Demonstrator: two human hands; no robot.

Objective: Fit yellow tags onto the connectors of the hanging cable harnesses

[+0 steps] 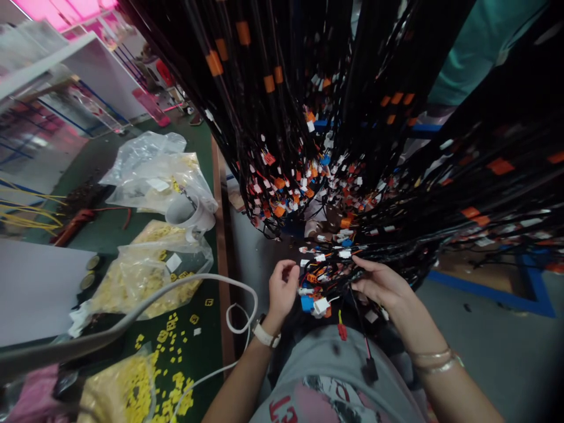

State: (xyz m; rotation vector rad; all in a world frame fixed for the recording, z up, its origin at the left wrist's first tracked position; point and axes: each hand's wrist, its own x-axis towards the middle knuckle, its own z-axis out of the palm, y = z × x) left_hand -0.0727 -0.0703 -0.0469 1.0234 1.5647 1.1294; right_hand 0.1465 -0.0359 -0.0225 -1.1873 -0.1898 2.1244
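here's the dark wire bundle (405, 242), its connector ends right in front of the person's waist! right hand (382, 285) is up against it, thumb and forefinger slightly apart, grip impossible to tell. left hand (282, 291) curls narrow just beside the ends, any hold unclear. blue connector (307, 304) between them! off left, yellow pieces (178, 390) scatter over a green tabletop (209, 352).

At the left of the frame is a green tabletop (210, 338) with a brown edge (226, 258) — on it lie plastic bags (150, 276) with yellow pieces, a pale cup (194, 216) among them and, at lower left, loose yellow bits (179, 386).
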